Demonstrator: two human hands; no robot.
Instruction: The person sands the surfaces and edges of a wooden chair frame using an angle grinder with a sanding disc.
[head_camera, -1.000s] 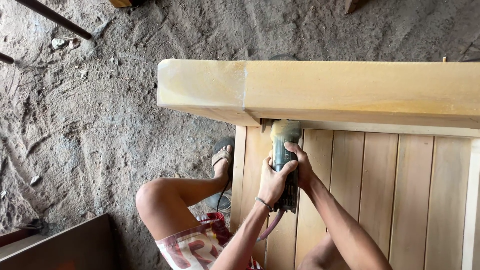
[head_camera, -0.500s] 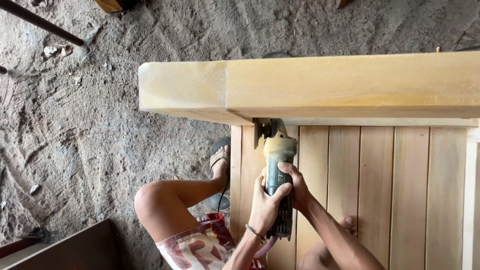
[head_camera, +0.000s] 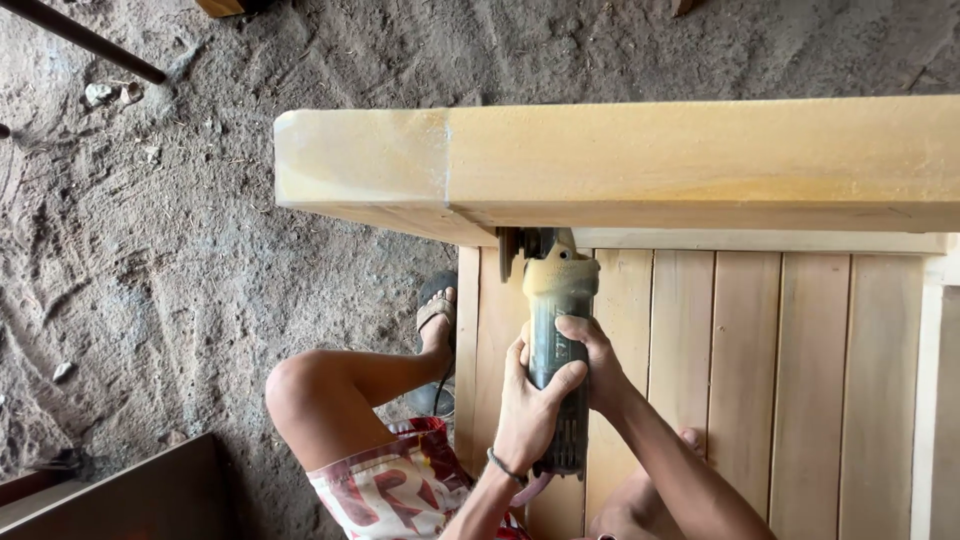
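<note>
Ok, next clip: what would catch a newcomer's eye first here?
Probably the angle grinder at centre, gripped by both the left hand and right hand, its head tucked under the thick yellow beam across the top. Below it run pale vertical slats; sandy ground lies to the left.

The thick beam (head_camera: 650, 165) blocks the way ahead of the grinder (head_camera: 556, 330); slats (head_camera: 760, 380) rightward lie open.

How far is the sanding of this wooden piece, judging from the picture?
The thick yellowish wooden top beam already looks smooth and coated with fine dust. In hand: the left hand and right hand both grip a dusty green angle grinder, its head just under the beam at the vertical pale wooden slats. How much of the slats remains unsanded cannot be told.
</note>
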